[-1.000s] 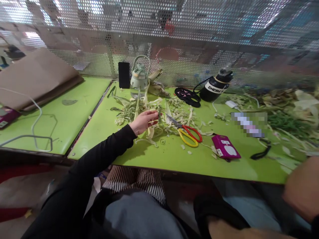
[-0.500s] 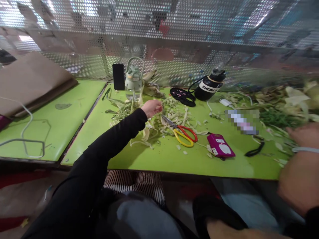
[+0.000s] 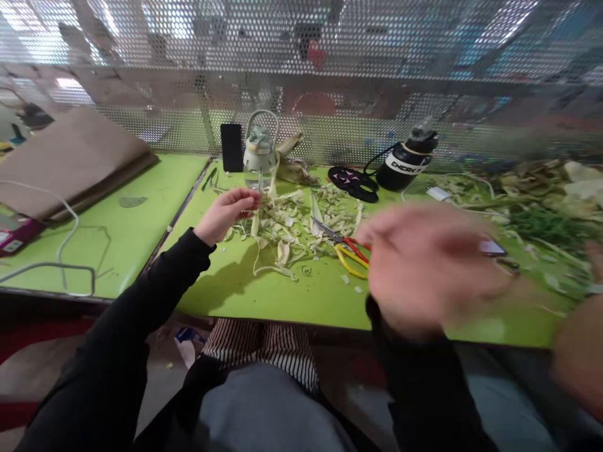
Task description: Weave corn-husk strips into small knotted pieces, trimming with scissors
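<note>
My left hand (image 3: 230, 212) is above the left edge of a pile of pale shredded husk pieces (image 3: 282, 220). Its fingers are closed in a pinch. What they hold, if anything, is hidden; a pale strip (image 3: 255, 226) shows just below the fingertips. Motion smears my right hand (image 3: 424, 267), raised over the right part of the table, and its fingers do not show clearly. Scissors (image 3: 351, 254) with one red and one yellow handle lie beside the pile, their handles partly behind the right hand.
Behind the pile stand a phone (image 3: 232, 147), a pale green bottle (image 3: 259, 150) and a black bottle (image 3: 402, 166). A black fan-shaped item (image 3: 353, 182) lies between the bottles. Husks and greens (image 3: 551, 229) cover the right side, near another person's arm (image 3: 579, 358). Brown paper (image 3: 75, 163) is at left.
My left hand has drawn back to the left, out of the middle of the pile. From the lower right my right hand has risen over the table, covering the purple packet and part of the scissors.
</note>
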Motion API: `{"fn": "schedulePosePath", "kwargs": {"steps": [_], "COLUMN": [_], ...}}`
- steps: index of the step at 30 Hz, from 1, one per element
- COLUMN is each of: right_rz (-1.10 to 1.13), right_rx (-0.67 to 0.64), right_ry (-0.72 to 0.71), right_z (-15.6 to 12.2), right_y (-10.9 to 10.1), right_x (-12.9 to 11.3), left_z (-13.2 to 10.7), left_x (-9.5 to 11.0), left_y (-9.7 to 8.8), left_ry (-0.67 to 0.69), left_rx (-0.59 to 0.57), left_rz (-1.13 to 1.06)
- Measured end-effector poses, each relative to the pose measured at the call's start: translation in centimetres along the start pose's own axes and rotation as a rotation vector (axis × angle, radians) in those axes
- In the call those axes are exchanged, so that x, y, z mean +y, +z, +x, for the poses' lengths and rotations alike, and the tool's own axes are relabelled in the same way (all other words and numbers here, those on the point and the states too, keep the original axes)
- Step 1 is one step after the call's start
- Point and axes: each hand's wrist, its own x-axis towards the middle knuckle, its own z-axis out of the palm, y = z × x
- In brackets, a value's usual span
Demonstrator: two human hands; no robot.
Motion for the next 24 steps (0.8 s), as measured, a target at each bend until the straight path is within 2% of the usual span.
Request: {"fn": "schedulePosePath", "kwargs": {"steps": [2, 3, 5, 8, 11, 14, 19, 24], "right_rz": [-0.091, -0.267, -0.361, -0.408, -0.416, -0.403, -0.367, -0.321], "right_rx": [0.026, 0.005, -0.049, -0.087, -0.105, -0.065, 0.098, 0.306], "right_ry": [0.015, 0.084, 0.16, 0.197, 0.182, 0.154, 0.114, 0.142], "right_z": [2.3, 3.5, 5.8, 7.9, 8.8, 9.4, 10.5, 11.3], "right_y": [3.8, 5.2, 7.6, 10.3, 11.6, 10.8, 6.8, 4.2], "right_x": [0.6, 1.3, 3.0, 5.2, 6.3, 6.6, 6.9, 8.2], "left_z": [-0.3, -0.3, 0.1, 1.0, 1.7, 2.1, 2.8, 2.8], "left_x": [-1.0, -1.6, -2.9, -4.5, -5.8, -6.9, -8.2, -7.4], "left_y": [-0.1, -0.1, -0.2, -0.6, -1.4, -1.9, -1.8, -2.2], "left_ry": [-0.01, -0.012, 0.006, 0.141, 0.227, 0.29, 0.277, 0.217], "left_rx": [-0.028, -0.04, -0.04, 0.051, 0.139, 0.112, 0.079, 0.083], "left_rz": [0.088, 0.135, 0.227, 0.384, 0.462, 0.584, 0.842, 0.873]}}
